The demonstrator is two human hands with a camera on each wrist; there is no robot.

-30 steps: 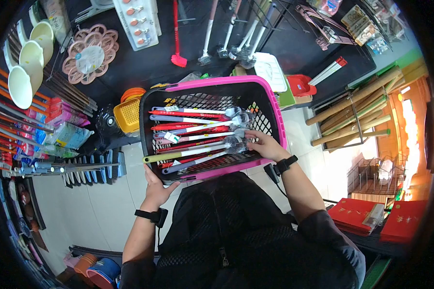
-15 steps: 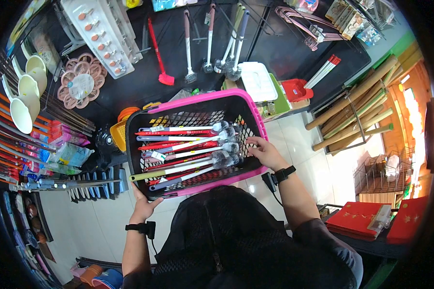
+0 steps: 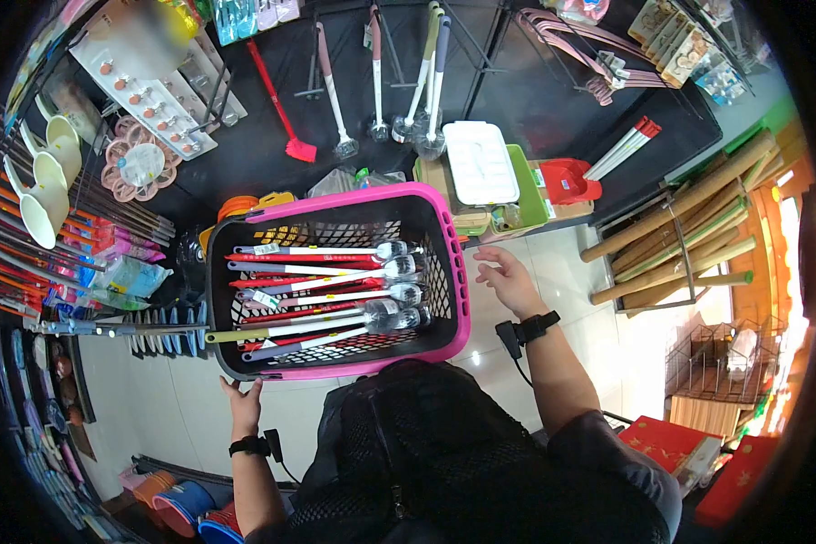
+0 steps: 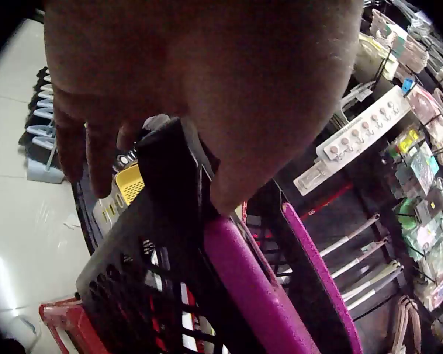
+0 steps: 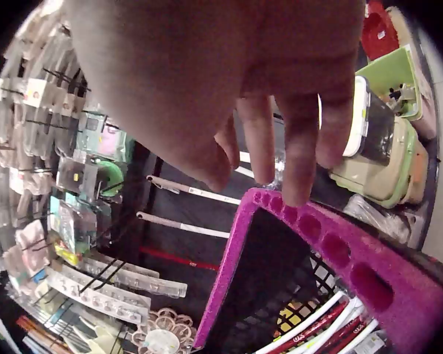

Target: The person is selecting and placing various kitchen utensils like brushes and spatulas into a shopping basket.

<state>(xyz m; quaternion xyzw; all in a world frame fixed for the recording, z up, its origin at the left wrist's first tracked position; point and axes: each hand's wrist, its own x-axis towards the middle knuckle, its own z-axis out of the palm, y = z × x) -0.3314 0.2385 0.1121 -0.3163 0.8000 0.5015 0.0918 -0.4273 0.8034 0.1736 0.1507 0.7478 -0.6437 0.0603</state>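
Note:
A black shopping basket with a pink rim [image 3: 458,272] sits in front of my body in the head view. In it lie several long-handled toilet brushes [image 3: 326,295], white or red, their heads wrapped in clear plastic at the right end. Below the basket's near left corner is my left hand [image 3: 243,412], fingers spread; in the left wrist view its thumb overlaps the pink rim [image 4: 262,295]. To the right of the basket my right hand [image 3: 514,288] hangs in the air with loosely bent fingers, holding nothing. Its fingertips overlap the rim in the right wrist view.
More brushes [image 3: 378,77] and a red brush [image 3: 281,104] hang on the dark back wall. Behind the basket's right side are a white-lidded container [image 3: 480,163] and a red dustpan [image 3: 569,181]. Wooden poles [image 3: 689,227] lean at right; mop handles [image 3: 18,281] crowd the left.
The basket with its brushes has shifted left and slightly toward the body in the view. My right hand has come away from the brush heads to outside the basket; my left hand has moved lower.

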